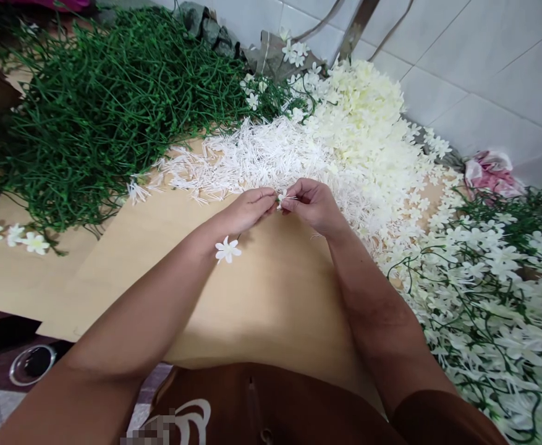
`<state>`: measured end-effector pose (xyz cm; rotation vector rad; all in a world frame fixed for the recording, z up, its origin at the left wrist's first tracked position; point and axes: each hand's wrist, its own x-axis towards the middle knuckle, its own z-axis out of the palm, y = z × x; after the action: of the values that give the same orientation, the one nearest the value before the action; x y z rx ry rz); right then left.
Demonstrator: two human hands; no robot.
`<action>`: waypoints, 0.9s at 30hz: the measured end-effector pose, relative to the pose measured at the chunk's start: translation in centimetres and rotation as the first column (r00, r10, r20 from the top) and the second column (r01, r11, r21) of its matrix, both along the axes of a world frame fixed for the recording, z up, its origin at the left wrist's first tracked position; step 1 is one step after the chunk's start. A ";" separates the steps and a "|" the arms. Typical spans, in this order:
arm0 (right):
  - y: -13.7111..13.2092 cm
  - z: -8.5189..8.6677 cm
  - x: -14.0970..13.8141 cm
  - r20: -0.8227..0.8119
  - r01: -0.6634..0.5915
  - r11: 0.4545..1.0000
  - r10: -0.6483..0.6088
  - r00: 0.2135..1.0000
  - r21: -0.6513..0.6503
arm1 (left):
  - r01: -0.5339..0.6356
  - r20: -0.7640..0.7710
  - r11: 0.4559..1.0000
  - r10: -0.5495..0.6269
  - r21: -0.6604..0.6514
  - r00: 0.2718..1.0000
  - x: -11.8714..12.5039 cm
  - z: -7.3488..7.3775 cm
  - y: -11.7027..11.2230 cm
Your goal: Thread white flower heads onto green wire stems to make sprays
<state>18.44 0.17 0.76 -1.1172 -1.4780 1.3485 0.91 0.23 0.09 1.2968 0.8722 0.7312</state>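
My left hand (pixel 251 209) is closed, its fingers pinched at the near edge of the white heap. Between my hands is a small white artificial flower (pixel 282 196), with thin white strands sticking out toward the right. My right hand (pixel 314 203) pinches at this flower from the other side, thumb and forefinger together. Below my left wrist hangs another open white artificial flower (pixel 227 249); a short bit of dark stem runs from it up toward the left hand. The stem inside my left fingers is hidden.
Green plastic stems (pixel 127 93) are heaped at the back left. Thin white stamens (pixel 261 154) lie beyond my hands, beside loose pale yellow petals (pixel 368 117). Finished-looking flower sprays (pixel 497 309) pile up on the right. Tan board (pixel 271 296) covers the table before me; a tiled wall (pixel 479 74) stands behind.
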 end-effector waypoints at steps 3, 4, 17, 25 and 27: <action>-0.2 -0.1 0.2 0.025 -0.021 1.000 0.021 0.999 -0.005 | 0.043 -0.037 0.999 -0.042 0.034 0.998 0.0 0.1 0.0; -0.3 -0.2 0.2 0.022 -0.023 1.000 0.023 0.999 -0.005 | 0.062 -0.054 0.997 -0.059 0.054 0.997 0.0 0.1 0.0; -1.4 -2.0 0.1 -0.015 0.043 0.997 -0.043 0.999 0.068 | 0.358 -0.554 0.852 -0.098 0.382 0.826 0.1 0.4 0.2; -0.9 -1.6 0.7 0.015 0.004 0.998 -0.003 1.000 -0.065 | 0.324 -0.554 0.878 -0.083 0.352 0.828 0.4 0.5 0.0; -0.9 -1.5 1.0 -0.002 -0.001 0.997 0.000 1.000 -0.081 | 0.257 -0.437 0.907 -0.093 0.333 0.894 0.5 0.3 0.1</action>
<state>19.47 -0.70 -0.72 -1.1666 -1.4335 1.4204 1.39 0.34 0.38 1.9075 0.9561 0.4973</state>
